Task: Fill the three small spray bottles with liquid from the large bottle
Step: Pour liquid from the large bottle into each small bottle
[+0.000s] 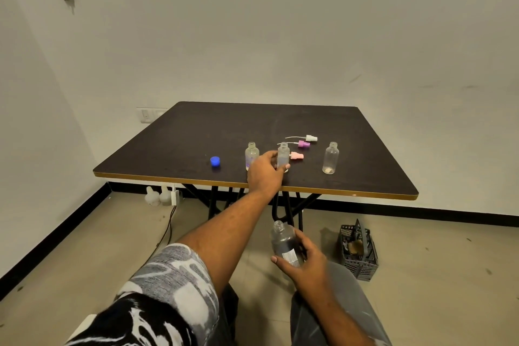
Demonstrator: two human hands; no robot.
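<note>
Reaching for the middle bottle [283, 155] while the large bottle [284, 243] waits uncapped.

The left hand [265, 173] curls round the middle of three open small bottles near the counter [196, 132] front edge; whether it grips yet I cannot tell. The right hand [304, 260] wraps the large bottle low over the lap, clear of the counter. The left bottle [252, 155] seems partly filled, the right bottle [330, 157] nearly empty. Next, I judge: steady the small one, bring the large mouth over its narrow neck, pour slowly.

text: none readable | large bottle [284, 244]: white label with print too small and blurred to read | small bottles, caps, wall switches: no markings seen
</note>
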